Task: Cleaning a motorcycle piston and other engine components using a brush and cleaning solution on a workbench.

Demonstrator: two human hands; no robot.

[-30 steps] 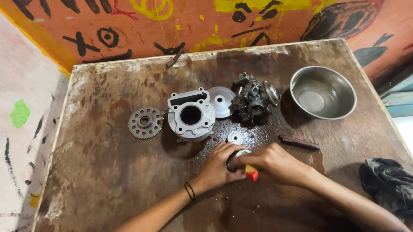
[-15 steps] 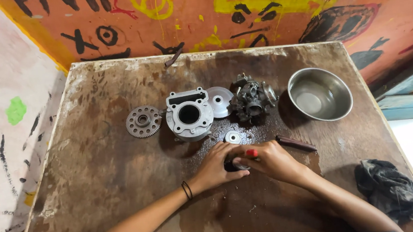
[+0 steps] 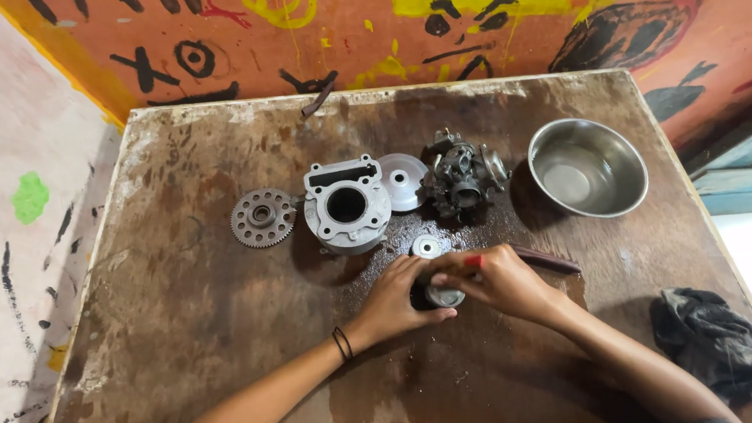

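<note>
Fingers (image 3: 418,282) of both my hands close round a small round metal part (image 3: 444,296), pinning it steady on the surface (image 3: 179,347).

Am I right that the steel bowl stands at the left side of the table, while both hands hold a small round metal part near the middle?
Not quite. In the head view the steel bowl stands at the right side of the table, not the left. The rest holds: the left hand and right hand meet on a small round metal part near the middle.
</note>
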